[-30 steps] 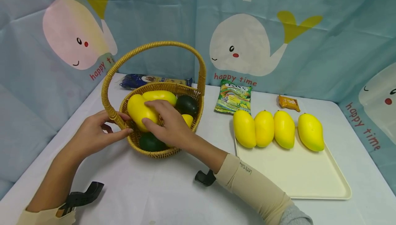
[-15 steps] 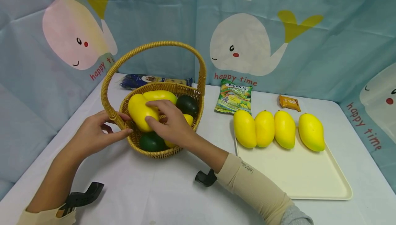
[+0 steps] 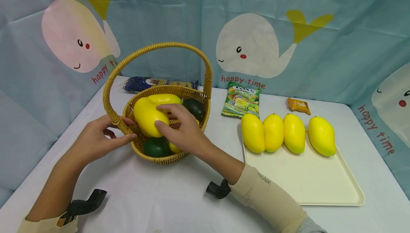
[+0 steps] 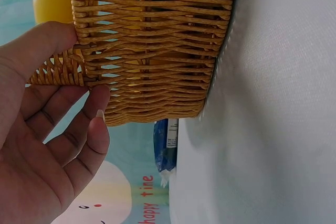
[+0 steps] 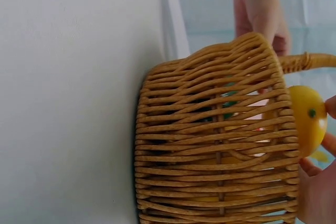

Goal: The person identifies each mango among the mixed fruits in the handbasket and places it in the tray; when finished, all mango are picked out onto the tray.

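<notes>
With thumb and fingers my right hand (image 3: pixel 185 130) grips a yellow mango (image 3: pixel 148 117) at the top of the wicker basket (image 3: pixel 166 160). In the right wrist view that mango (image 5: pixel 307 121) shows above the basket's rim. My left hand (image 3: pixel 99 137) holds the rim at the left foot of the tall handle; the left wrist view shows its thumb on one side and fingers (image 4: pixel 97 98) on the other. Also in the basket are another yellow mango (image 3: pixel 166 99) and two dark green fruits, one in front (image 3: pixel 157 147) and one at right (image 3: pixel 193 108). More yellow fruit is partly hidden by my right hand.
On the right, a cream tray (image 3: pixel 304 183) bears several yellow mangoes (image 3: pixel 294 133) along its far edge. Behind it lie a green candy bag (image 3: pixel 241 99) and a small orange packet (image 3: pixel 299 105). A blue packet (image 3: pixel 137 84) lies behind the basket, near the curtain.
My right hand and the mango in it have shifted slightly to the right within the basket. The left hand keeps its hold on the rim.
</notes>
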Demonstrator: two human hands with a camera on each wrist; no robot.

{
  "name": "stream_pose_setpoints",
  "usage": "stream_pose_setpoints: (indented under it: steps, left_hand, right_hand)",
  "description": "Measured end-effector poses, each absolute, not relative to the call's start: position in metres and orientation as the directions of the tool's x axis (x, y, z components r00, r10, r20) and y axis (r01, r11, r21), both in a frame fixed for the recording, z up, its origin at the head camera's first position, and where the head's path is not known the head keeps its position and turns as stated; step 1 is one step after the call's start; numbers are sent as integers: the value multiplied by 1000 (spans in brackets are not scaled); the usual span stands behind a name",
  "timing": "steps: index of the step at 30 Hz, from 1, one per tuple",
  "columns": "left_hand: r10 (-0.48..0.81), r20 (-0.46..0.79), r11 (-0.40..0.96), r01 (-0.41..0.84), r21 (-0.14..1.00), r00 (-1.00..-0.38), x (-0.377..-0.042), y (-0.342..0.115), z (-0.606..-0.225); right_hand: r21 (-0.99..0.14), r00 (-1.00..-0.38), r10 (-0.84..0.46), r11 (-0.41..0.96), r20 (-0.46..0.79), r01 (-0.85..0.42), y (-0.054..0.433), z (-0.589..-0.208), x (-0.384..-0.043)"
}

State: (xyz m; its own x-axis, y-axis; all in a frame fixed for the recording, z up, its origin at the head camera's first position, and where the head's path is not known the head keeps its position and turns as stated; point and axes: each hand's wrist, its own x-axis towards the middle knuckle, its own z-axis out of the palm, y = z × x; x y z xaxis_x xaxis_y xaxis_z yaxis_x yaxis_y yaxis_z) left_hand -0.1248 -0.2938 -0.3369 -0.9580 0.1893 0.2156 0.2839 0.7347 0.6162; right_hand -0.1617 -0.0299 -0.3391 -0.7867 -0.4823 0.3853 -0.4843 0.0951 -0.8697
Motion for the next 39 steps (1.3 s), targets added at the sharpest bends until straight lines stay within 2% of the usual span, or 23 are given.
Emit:
stream_pose_setpoints:
  steps: [14, 26, 39]
  left_hand:
    - [184, 200, 735, 270, 622, -962, -124, -294, -335]
    - [186, 195, 736, 267, 622, -963, -125, -295, -335]
    - [184, 188, 737, 262, 623, -965, -125, -294, -335]
  right_hand:
    - [-878, -799, -427, 26, 422, -478, 1, -331, -141]
    - [-873, -808, -408, 51, 425, -485, 36, -330, -116]
    - [-901, -852, -376, 86, 365, -424, 78, -332, -86]
